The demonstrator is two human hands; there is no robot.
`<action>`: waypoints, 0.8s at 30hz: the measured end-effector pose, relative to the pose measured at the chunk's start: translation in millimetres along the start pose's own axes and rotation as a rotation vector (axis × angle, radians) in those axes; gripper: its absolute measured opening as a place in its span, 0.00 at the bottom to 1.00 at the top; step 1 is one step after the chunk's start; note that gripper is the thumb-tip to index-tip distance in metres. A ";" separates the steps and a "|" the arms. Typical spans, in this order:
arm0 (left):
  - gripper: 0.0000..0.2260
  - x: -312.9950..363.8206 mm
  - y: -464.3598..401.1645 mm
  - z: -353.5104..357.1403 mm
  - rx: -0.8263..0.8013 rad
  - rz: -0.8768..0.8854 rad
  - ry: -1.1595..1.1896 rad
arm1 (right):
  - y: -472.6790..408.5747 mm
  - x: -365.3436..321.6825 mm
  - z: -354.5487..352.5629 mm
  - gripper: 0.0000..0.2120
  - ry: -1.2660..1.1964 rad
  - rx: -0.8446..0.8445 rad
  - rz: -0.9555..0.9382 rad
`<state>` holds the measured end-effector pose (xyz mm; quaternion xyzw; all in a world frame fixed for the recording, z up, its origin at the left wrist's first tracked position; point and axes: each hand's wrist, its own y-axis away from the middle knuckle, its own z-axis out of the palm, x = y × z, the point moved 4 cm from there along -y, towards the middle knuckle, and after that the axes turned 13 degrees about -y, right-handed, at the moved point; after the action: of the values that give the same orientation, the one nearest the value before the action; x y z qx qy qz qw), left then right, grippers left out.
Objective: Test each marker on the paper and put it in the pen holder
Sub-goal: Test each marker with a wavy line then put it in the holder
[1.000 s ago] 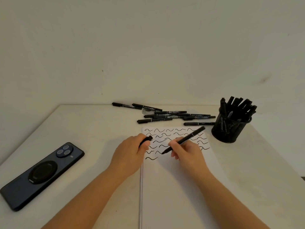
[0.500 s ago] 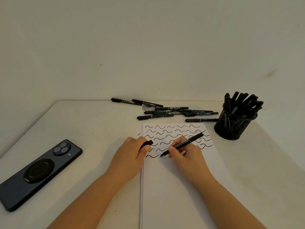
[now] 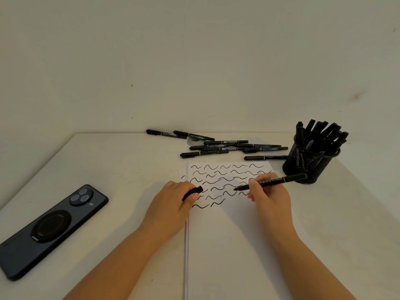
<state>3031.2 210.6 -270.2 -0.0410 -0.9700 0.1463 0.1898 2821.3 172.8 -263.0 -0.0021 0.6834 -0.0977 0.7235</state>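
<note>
Now the right hand [image 3: 268, 194] grips an uncapped marker [image 3: 273, 181], tip over the paper [image 3: 229, 245] near the tabletop's [image 3: 121, 169] middle, among black squiggles. The left hand [image 3: 173, 202] is closed around its cap [image 3: 192, 192] at the paper's left edge. Loose markers [image 3: 225, 146] lie along the far edge; the pen holder [image 3: 307, 163] stands toward the far right corner.

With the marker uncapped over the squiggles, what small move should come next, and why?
Probably bring the cap in the left hand onto the tip of the marker in the right hand. The tip points at the cap, seemingly lifted off the paper, where squiggles already run.
</note>
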 end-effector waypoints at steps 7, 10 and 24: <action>0.07 7.7 1.8 -0.6 -0.013 0.078 0.039 | 6.4 -3.2 14.2 0.11 -0.257 -0.256 0.138; 0.07 9.3 1.8 -1.5 -0.018 0.085 0.043 | 9.1 -2.4 17.1 0.15 -0.317 -0.305 0.171; 0.09 18.0 3.7 -4.4 -0.038 0.114 0.111 | 17.0 -4.5 26.1 0.09 -0.278 -0.430 0.161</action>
<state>3016.4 217.8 -261.1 -0.1079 -0.9567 0.1361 0.2337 2849.3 186.7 -259.1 -0.1148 0.5805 0.1085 0.7988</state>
